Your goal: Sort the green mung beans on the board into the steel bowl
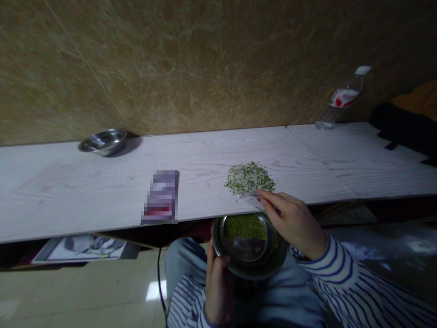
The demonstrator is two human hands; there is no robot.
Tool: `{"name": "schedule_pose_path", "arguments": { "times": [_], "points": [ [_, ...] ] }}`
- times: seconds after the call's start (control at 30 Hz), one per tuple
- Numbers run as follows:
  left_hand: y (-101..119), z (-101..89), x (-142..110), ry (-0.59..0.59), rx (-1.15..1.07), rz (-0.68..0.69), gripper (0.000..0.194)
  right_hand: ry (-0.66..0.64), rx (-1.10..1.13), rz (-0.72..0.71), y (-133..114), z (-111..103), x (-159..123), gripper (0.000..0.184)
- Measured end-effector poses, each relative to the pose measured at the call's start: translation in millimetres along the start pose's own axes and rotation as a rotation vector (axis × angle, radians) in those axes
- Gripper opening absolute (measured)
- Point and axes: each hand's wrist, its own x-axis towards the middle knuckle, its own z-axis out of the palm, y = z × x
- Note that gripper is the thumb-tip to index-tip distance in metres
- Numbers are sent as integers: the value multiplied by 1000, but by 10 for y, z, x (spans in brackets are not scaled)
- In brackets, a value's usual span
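- The left hand [219, 289] grips the near left side of a metal bowl [277, 255], its thumb and fingers closed at the rim.
- The right hand [297, 222] pinches a pale, see-through piece [251, 199] between thumb and fingers; what exactly this piece is, I cannot tell.
- The metal bowl sits over the person's lap, just below the front edge of the counter [201, 152], under the right hand.
- Small green grains [245, 226] gather in the part of the bowl nearest the counter, leaving some of the shiny bottom bare.
- A loose pile of mixed green and whitish bits [249, 176] spreads on the counter near its front edge; the see-through piece is at the pile's near side.
- To the left of the pile, well apart from it, lies a flat rectangular item [161, 196], blurred out, with a red patch at its near end.
- Farther left, by the wall [191, 68], is a smaller metal dish [105, 142].
- Toward the right, a clear bottle [343, 98] with a white cap and a red-and-white label stands near the wall, beside dark and orange cloth [404, 125].
- Blue-striped sleeves [344, 269] cover both forearms.
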Motion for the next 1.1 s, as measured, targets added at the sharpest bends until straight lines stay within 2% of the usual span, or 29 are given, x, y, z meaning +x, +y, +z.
{"name": "schedule_pose_path", "arguments": {
  "times": [0.3,0.5,0.63,0.83,1.1],
  "points": [
    [39,16,-8,-8,18,4,62,-29,-8,19,-27,72,37,30],
    [41,22,-5,55,25,-34,68,3,-17,42,56,13,78,29],
    [17,6,18,37,22,-30,67,41,-39,38,101,-2,130,30],
    [27,16,-12,41,10,-22,65,-44,-121,-8,98,24,162,29],
    [-3,4,6,2,26,2,61,-90,-38,-35,49,-52,75,28]
  ]
}}
